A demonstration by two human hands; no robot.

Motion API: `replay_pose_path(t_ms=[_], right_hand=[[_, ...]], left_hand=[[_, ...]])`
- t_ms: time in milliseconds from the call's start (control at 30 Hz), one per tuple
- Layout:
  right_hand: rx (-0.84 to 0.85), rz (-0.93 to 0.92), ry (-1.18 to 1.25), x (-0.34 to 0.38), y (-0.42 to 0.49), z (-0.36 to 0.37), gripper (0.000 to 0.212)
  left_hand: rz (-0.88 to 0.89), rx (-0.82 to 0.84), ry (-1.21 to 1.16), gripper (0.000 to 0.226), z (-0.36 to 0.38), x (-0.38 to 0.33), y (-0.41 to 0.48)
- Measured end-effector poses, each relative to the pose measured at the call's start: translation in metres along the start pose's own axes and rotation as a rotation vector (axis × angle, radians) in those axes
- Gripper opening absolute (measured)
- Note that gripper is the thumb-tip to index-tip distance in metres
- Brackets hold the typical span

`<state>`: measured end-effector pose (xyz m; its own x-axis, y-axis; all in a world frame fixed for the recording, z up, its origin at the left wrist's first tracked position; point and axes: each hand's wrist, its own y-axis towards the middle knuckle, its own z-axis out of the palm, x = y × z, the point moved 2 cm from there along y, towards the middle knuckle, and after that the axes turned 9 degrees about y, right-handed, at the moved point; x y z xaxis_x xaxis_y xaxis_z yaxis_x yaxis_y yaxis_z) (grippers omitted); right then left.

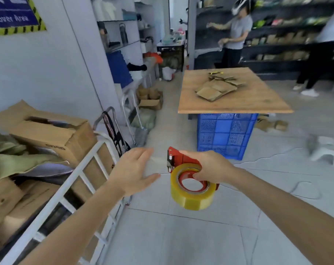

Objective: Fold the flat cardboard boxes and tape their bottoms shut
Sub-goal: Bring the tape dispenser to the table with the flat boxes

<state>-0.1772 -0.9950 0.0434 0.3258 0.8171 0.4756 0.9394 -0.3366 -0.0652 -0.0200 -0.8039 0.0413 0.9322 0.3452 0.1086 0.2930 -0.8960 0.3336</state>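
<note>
My right hand (210, 167) grips a red tape dispenser (178, 156) loaded with a yellowish roll of clear tape (193, 190), held in the air over the floor. My left hand (133, 169) hovers just left of the dispenser with fingers spread; a thin clear strip of tape seems to stretch from the dispenser's blade toward its fingertips, though it is faint. A pile of flat cardboard boxes (217, 87) lies on a wooden board (238, 104) farther ahead, out of reach of both hands.
The board rests on a blue plastic crate (226, 134). A white metal cart (66, 180) with large cardboard cartons (53, 134) stands at left. Two people work at dark shelves at the back right. A white stool (326, 148) sits on the tiled floor at right.
</note>
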Motion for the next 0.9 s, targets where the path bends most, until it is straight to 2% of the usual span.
replay_pose_path(t_ms=[267, 533, 767, 900], right_hand=[[-0.102, 0.191, 0.020, -0.117, -0.013, -0.048, 0.084], [-0.214, 0.432, 0.026, -0.221, -0.006, -0.121, 0.084], [-0.359, 0.585, 0.031, -0.305, 0.000, -0.189, 0.085], [-0.390, 0.671, 0.035, -0.369, -0.003, -0.214, 0.084]], left_hand=[[0.216, 0.007, -0.102, 0.074, 0.058, -0.065, 0.134], [0.473, -0.092, -0.200, 0.073, 0.093, -0.130, 0.299], [0.622, -0.150, -0.306, 0.068, 0.116, -0.196, 0.433], [0.683, -0.099, -0.338, 0.070, 0.137, -0.247, 0.495]])
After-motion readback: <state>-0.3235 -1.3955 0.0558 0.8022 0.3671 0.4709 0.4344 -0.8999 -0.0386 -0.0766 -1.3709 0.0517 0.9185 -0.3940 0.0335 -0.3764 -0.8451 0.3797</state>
